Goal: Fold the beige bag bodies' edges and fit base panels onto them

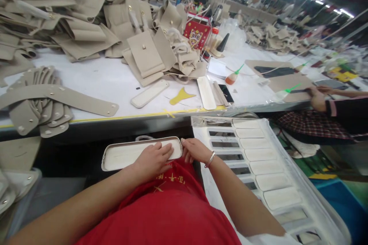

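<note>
On my lap, over red cloth, lies a long beige leather panel [123,155] with rounded ends and a raised edge. My left hand [153,160] rests flat on its right half, fingers pressed down on the surface. My right hand [194,150], with a bracelet on the wrist, grips the panel's right end with curled fingers. Just right of my hands stands a white rack [290,168] holding several similar oblong pads in slots.
The white worktable [109,80] ahead carries heaps of beige bag parts [71,19], a strap stack [43,103], a loose oblong pad [149,93], a yellow scraper [180,95], a glue bottle [233,76] and a phone [225,93]. Another person's arm [333,101] works at the right.
</note>
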`<state>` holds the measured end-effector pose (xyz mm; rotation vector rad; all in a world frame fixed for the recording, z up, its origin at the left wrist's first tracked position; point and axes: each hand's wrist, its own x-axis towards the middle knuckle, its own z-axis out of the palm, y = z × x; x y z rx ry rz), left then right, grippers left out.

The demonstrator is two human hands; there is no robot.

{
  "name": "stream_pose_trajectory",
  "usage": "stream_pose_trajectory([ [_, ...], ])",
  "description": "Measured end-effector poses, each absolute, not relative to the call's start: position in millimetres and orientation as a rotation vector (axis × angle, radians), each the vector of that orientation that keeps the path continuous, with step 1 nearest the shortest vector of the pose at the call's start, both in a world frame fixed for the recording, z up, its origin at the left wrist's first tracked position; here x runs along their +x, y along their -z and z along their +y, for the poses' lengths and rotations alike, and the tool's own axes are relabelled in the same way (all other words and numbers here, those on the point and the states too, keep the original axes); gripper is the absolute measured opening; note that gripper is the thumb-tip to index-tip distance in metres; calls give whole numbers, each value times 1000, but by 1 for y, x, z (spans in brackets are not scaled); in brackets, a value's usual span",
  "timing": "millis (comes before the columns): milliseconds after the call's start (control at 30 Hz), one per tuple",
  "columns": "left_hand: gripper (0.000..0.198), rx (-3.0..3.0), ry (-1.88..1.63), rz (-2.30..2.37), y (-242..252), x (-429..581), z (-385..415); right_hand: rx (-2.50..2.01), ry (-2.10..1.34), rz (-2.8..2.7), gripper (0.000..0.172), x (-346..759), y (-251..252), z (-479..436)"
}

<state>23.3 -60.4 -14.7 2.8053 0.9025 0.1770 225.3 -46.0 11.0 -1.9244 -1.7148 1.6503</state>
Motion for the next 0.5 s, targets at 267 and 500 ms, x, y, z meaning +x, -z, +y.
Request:
stream_pose_trajectory([
  [267, 54, 2725, -187, 908, 13, 22, -56, -1484, -2107, -1036, 36, 247, 21, -42],
  [500, 57, 2668, -183, 884, 16, 19, -53, -1582, -2307, -1011, 43, 245, 29, -23],
])
